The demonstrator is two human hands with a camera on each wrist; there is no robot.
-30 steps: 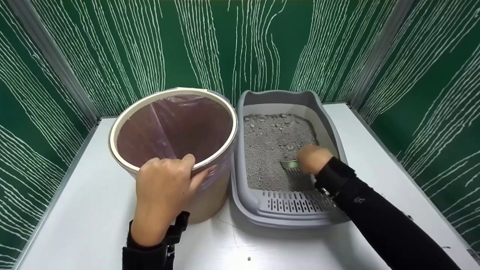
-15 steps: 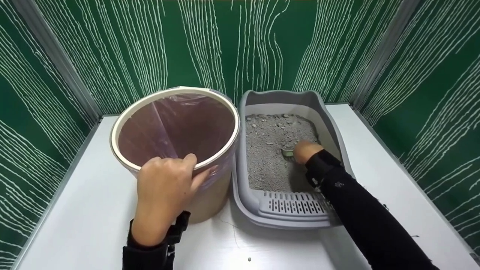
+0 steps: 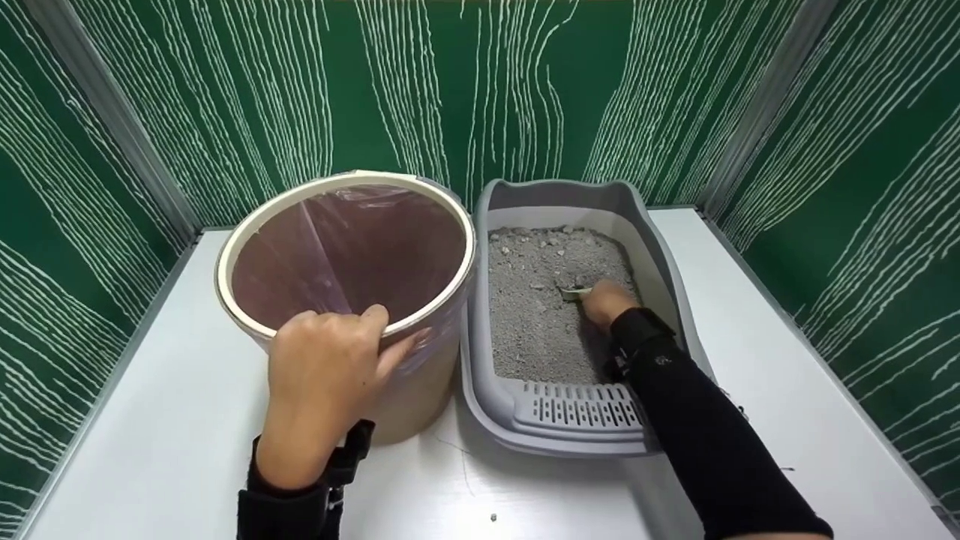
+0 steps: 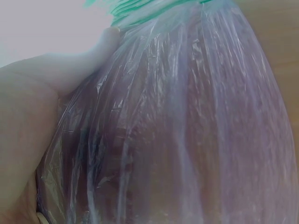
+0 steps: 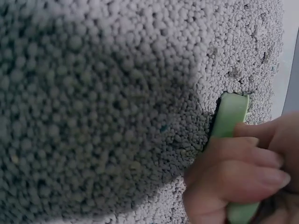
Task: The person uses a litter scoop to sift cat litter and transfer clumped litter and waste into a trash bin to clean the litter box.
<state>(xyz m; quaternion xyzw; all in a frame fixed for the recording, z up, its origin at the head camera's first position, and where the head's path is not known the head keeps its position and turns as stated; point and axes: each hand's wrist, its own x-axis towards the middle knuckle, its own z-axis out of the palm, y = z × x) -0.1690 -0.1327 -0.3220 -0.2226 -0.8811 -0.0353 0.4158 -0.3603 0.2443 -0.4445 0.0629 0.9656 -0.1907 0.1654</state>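
My left hand (image 3: pixel 326 367) grips the near edge of a round trash bin's white rim (image 3: pixel 225 285), fingers over the top and thumb outside. A clear purplish bag (image 4: pixel 187 130) lines the bin and hangs over its outside. In the grey litter box (image 3: pixel 495 397) to the right, my right hand (image 3: pixel 606 304) holds a green litter scoop (image 5: pixel 231 114), its fingers curled round the handle. Part of the scoop (image 3: pixel 575 294) shows left of the hand; the rest is hidden by the hand or sunk in the grey litter (image 3: pixel 532 337).
Both containers stand side by side on a white table (image 3: pixel 180 427). Green walls (image 3: pixel 405 90) with white wavy lines enclose the back and sides. Small clumps (image 3: pixel 555 238) lie at the litter's far end. A tiny pellet (image 3: pixel 493 517) lies near the table's front.
My right hand has moved the scoop away from me through the litter, toward the box's far end, and the scoop now shows less. The left hand has kept its grip on the rim.
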